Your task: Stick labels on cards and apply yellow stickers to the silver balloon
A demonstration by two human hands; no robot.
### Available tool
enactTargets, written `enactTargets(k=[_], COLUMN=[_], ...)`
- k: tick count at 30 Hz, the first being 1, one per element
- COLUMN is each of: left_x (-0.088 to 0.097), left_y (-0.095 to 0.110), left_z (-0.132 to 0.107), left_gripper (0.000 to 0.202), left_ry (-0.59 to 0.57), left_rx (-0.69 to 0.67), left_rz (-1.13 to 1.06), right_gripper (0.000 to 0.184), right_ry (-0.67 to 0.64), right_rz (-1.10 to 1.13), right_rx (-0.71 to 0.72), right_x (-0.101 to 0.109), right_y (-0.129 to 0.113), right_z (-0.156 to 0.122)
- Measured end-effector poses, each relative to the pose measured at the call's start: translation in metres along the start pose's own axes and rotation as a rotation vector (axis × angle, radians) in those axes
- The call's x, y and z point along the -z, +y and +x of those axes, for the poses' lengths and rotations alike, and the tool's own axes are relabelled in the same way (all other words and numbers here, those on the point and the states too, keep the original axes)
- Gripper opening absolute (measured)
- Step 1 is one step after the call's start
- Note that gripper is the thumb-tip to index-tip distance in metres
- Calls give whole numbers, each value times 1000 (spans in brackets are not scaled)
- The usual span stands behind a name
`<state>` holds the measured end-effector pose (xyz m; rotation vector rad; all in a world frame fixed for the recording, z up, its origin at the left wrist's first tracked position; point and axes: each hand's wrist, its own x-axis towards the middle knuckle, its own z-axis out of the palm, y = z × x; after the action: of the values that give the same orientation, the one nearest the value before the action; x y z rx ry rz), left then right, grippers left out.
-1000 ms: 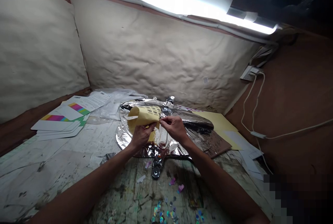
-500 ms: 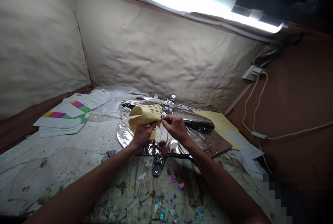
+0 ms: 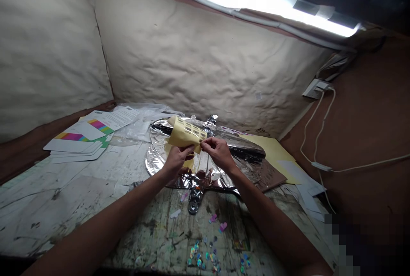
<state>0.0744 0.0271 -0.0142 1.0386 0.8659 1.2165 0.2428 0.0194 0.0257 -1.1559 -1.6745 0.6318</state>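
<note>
My left hand [image 3: 176,160] grips a curled yellow sticker sheet [image 3: 185,132] printed with small barcode labels and holds it up over a flat silver foil balloon [image 3: 243,156]. My right hand [image 3: 218,152] pinches the sheet's right edge, thumb and forefinger pressed together at a label. Both hands hover just above the middle of the balloon. The balloon's valve tail [image 3: 194,199] points toward me on the paint-stained table [image 3: 80,199].
A stack of white cards with rainbow stripes [image 3: 80,141] lies at the left, clear plastic bags [image 3: 141,118] behind it. Yellow and white paper sheets [image 3: 278,156] sit to the right. Shiny confetti [image 3: 208,259] is scattered near the front edge. A white cable [image 3: 320,165] hangs on the right wall.
The sticker sheet has been turned and lifted so its barcode labels face up. My right hand's pinch has shifted slightly up along the sheet's edge. The camera tilted a little.
</note>
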Motion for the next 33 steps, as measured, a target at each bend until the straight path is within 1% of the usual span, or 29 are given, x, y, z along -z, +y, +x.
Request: enactTargets(k=[2,4,6,8,10,12,14,16,18,21,23,27,29,31,33], left_x=[-1,-2,-2,-2,-1,-1,0,0,1,1,2,1,0,-1,-2], left_y=[1,1,0,-1,-1,1,2,3,3,1,0,-1,-1,2,7], left_z=[-1,-1,0,1,1,-1,-2,-3,-2,1,2,2,1,-1,-2], left_gripper=[46,46,44,43,42,40,38,36,34,31,30,31,33,42,61], left_ry=[-28,-21,-1,4,2,3,-1,-12,-27,-58,-74,-109,-89,9,125], left_rx=[95,113,36,-54,-133,-226,-312,-359,-358,-349,-353,-315,-281,-271,-304], left_rz=[-78,-117,-122,-74,9,105,198,271,289,240,208,227,227,177,130], right_gripper=[23,22,23,23,22,20,18,18,19,21,22,20,19,20,23], right_ry=[25,38,17,-24,-43,-35,-20,-37,-96,-194,-209,-159,-105,-23,76], right_rz=[-15,-30,-35,-39,-63,-114,-185,-224,-183,14,129,214,237,275,329], right_rx=[14,26,27,38,67,97,97,70,22,-68,-122,-184,-222,-282,-352], right_x=[-1,-2,-4,-6,-8,-9,-7,-3,3,11,12,6,4,5,8], right_y=[0,-3,-5,-8,-9,-10,-11,-13,-13,-9,-4,3,5,8,10], right_z=[0,-1,-3,-7,-10,-13,-14,-12,-8,-1,2,2,3,5,8])
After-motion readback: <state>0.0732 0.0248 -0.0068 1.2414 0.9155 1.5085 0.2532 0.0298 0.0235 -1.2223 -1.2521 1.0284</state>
